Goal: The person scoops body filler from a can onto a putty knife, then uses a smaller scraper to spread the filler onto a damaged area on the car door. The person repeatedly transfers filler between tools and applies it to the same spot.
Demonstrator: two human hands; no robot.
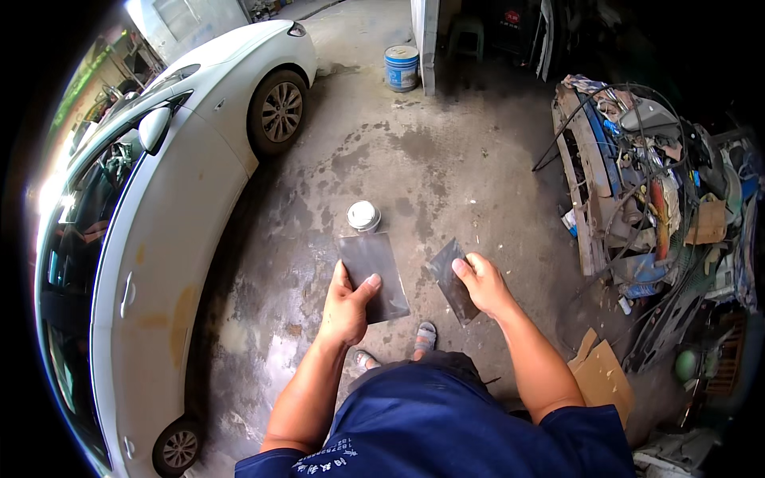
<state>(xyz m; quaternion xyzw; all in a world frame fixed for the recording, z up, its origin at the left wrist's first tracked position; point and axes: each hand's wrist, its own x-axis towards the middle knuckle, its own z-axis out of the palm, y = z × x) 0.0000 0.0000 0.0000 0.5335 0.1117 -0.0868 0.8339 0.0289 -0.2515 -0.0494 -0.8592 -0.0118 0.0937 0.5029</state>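
My left hand (348, 307) grips a flat, dark grey rectangular plate (382, 271), its thumb lying across the face. In my right hand (483, 284) is a smaller dark grey plate (456, 296), tilted, with the thumb pressed on its upper part. Both plates are held apart at waist height; the frame does not show what they are made of. Just beyond the larger plate, a round can with a whitish lid (364, 216) stands on the floor. The larger plate partly overlaps the can's near side.
A white car (207, 143) with yellowish patches on its door stands along the left. Ahead is a blue and white bucket (402, 72) beside a post. Piled scrap parts and hoses (637, 175) crowd the right, with cardboard (602, 374) near my right elbow.
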